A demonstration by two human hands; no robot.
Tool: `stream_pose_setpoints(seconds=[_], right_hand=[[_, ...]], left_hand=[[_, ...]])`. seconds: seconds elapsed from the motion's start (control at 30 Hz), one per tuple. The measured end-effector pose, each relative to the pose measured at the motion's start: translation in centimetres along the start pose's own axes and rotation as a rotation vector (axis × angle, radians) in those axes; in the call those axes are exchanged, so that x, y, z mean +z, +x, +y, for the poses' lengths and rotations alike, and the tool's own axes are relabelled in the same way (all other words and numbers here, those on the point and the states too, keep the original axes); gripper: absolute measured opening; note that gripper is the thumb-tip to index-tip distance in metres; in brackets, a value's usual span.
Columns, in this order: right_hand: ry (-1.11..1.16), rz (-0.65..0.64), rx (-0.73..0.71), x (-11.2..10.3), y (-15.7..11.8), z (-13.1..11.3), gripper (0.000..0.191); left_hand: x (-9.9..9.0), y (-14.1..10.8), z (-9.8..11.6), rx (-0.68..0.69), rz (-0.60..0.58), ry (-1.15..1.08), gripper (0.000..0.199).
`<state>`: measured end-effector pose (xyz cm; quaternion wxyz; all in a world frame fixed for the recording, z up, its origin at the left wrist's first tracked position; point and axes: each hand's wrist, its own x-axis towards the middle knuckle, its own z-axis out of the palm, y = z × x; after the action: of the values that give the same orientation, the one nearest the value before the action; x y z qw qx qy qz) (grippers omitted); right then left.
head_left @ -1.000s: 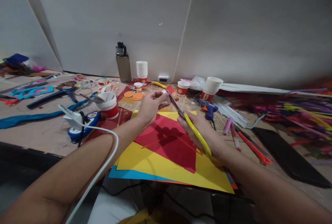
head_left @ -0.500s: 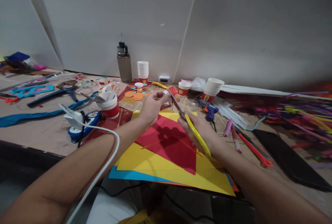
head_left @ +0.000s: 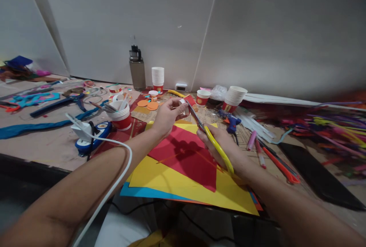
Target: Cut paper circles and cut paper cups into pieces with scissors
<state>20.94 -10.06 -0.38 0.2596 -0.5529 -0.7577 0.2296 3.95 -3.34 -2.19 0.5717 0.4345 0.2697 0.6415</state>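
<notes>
My left hand (head_left: 168,116) pinches a small red and white paper cup piece (head_left: 190,102) above the table. Yellow-handled scissors (head_left: 213,140) are gripped in my right hand (head_left: 219,144), their blades up against the cup piece. How far apart the blades are cannot be made out. Below both hands lies a red sheet (head_left: 185,163), with yellow sheets (head_left: 160,176) and a blue one (head_left: 148,191) under it.
Stacked cups (head_left: 158,79), a bottle (head_left: 137,73), and a glue gun (head_left: 232,121) stand or lie behind. At left are a cup of tools (head_left: 120,119) and a blue power strip (head_left: 93,140); at right, markers (head_left: 251,140) and a black slab (head_left: 320,174). A white cable (head_left: 128,163) crosses my left forearm.
The cup piece and the scissors have shifted very slightly in my hands. The sheets and the other things on the table stay where they were.
</notes>
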Motion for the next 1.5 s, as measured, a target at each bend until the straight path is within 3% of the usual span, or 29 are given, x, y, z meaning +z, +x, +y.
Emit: stream_pose_setpoints(seconds=[0.13,0.33,0.73,0.97,1.17,1.5], right_hand=[[-0.006,-0.006,-0.022,0.0,0.1,0.0,0.028],[-0.072,0.018,-0.076,0.0,0.2,0.2,0.025],[0.023,-0.009,-0.010,0.0,-0.2,0.2,0.030],[-0.030,0.025,-0.032,0.1,-0.3,-0.5,0.028],[-0.006,0.043,-0.027,0.2,-0.2,-0.5,0.022],[0.076,-0.020,0.017,0.2,-0.2,0.0,0.028]], left_hand=[[0.0,0.0,0.1,-0.048,-0.042,-0.027,0.031],[0.0,0.1,-0.2,0.022,-0.009,0.022,0.030],[-0.2,0.2,-0.3,0.049,-0.011,0.054,0.033],[0.0,-0.1,0.1,-0.034,-0.035,-0.023,0.030],[0.3,0.0,-0.1,0.032,-0.001,-0.022,0.031],[0.6,-0.1,-0.1,0.086,-0.009,0.018,0.032]])
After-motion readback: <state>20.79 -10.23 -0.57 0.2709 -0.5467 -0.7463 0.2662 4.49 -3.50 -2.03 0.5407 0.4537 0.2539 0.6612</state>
